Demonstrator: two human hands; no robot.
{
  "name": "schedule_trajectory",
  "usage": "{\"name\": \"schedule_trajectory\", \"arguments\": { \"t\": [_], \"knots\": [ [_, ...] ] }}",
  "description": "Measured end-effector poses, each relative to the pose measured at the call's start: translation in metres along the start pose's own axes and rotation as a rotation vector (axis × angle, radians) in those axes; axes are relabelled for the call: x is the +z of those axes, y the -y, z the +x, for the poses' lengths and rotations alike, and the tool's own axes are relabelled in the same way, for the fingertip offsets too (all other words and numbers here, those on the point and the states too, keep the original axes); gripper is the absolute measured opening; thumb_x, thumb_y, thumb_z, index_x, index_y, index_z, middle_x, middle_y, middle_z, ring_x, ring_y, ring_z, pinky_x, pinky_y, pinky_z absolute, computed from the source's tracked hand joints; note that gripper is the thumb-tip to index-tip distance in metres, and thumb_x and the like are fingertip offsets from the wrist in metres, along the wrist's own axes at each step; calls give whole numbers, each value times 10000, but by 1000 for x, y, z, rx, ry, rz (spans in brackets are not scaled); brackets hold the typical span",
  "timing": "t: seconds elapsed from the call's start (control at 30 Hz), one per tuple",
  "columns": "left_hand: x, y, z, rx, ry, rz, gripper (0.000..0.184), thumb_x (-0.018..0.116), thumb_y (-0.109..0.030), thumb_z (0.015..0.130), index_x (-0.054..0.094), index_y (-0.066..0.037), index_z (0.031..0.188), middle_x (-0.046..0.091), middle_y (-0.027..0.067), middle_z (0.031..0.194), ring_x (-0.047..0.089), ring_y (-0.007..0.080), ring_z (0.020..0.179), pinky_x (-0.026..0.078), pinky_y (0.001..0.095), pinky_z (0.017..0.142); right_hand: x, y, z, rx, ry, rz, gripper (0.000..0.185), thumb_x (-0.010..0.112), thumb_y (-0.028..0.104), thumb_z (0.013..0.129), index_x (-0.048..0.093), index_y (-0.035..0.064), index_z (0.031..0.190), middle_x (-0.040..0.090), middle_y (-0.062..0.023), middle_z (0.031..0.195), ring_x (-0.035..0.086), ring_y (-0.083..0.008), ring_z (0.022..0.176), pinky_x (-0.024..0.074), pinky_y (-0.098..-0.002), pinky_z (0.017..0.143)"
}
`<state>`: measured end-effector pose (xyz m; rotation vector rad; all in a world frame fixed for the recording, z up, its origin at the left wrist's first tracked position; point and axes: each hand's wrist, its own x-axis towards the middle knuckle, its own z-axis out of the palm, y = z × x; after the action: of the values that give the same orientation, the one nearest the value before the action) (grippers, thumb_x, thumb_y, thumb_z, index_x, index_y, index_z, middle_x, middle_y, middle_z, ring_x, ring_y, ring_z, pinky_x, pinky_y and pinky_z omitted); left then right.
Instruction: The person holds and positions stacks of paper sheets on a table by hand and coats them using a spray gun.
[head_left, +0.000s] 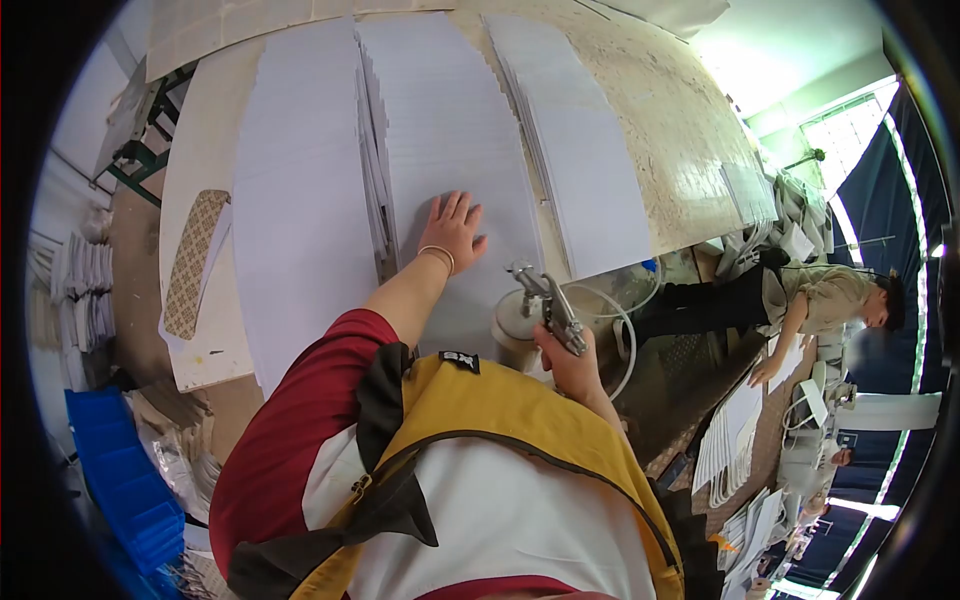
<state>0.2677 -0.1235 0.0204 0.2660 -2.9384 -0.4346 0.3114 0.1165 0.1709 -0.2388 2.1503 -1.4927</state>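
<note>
My left hand (458,236) lies flat, fingers stretched, on the middle stack of white sheets (450,120). A bracelet circles that wrist. In my right hand (575,368) is a metal spray gun (552,310), gripped by its handle near the front edge of the table. A pale cup (516,318) sits beside the gun's head; whether it is fixed to the gun I cannot tell. From the gun a clear hose (627,350) loops off to the right. White sheets in overlapping rows also lie to the left (300,180) and right (580,150) of the middle stack.
The worktable (690,130) spreads out ahead. A patterned strip (197,262) lies at its left edge. To the right, a person (820,305) stands by another table holding fanned white sheets (728,440). A blue crate-like object (120,475) is at lower left.
</note>
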Motion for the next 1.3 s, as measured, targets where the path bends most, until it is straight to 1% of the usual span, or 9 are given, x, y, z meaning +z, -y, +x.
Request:
{"name": "schedule_trajectory", "arguments": {
  "t": [0.13,0.27,0.4,0.5,0.67,0.8,0.97,1.07,1.3],
  "knots": [
    [0,0,1,-7,-12,-4,569,470,-395,857,412,-74,1323,308,147,1426,216,278,1358,129,478,1109,2,2,2,34,35,63,142,635,134,832,589,29,749,523,10,568,444,-65,430,313,-232,402],
    [3,1,1,-17,-17,-9,565,470,-392,856,412,-76,1322,311,148,1425,223,277,1356,132,475,1109,-11,1,3,-6,-118,100,124,621,120,834,589,24,764,510,13,563,433,-65,429,313,-231,404],
    [2,1,1,-16,-10,4,561,468,-396,859,414,-89,1325,307,147,1426,220,276,1355,127,471,1113,-13,-7,4,-47,-81,17,111,624,114,831,587,26,775,506,16,567,433,-63,443,316,-230,411],
    [1,0,1,-15,-1,10,559,465,-397,861,414,-94,1328,302,148,1428,217,276,1355,125,470,1115,-1,8,-1,-26,125,-14,96,634,109,820,583,29,830,526,13,609,433,-62,462,320,-225,424],
    [0,0,1,-16,2,12,562,462,-397,861,413,-88,1328,298,150,1430,215,279,1356,124,470,1114,3,3,0,31,143,105,100,635,107,820,575,29,838,535,10,623,430,-59,457,321,-220,425],
    [0,0,1,-21,6,6,563,460,-399,860,416,-85,1326,300,150,1428,213,281,1356,124,471,1114,-12,-2,0,-36,-24,77,91,631,103,828,576,31,842,535,13,629,432,-52,454,323,-212,423],
    [1,0,1,-16,-2,7,561,461,-401,858,424,-82,1319,305,150,1425,214,283,1355,123,473,1113,-17,-2,1,-25,-18,24,95,634,105,826,579,30,846,529,15,629,434,-54,464,325,-217,426],
    [-1,0,1,-11,-4,12,561,460,-402,858,426,-82,1318,306,149,1425,215,282,1354,121,473,1113,-7,-6,4,-100,150,-120,106,639,109,822,579,25,847,521,15,625,440,-56,479,327,-224,429],
    [1,1,1,1,-30,-2,556,484,-383,850,433,-69,1305,315,151,1416,224,281,1350,128,479,1108,-8,6,-2,31,108,44,96,636,99,818,585,25,850,548,4,630,444,-62,466,330,-225,423]
  ]
}}
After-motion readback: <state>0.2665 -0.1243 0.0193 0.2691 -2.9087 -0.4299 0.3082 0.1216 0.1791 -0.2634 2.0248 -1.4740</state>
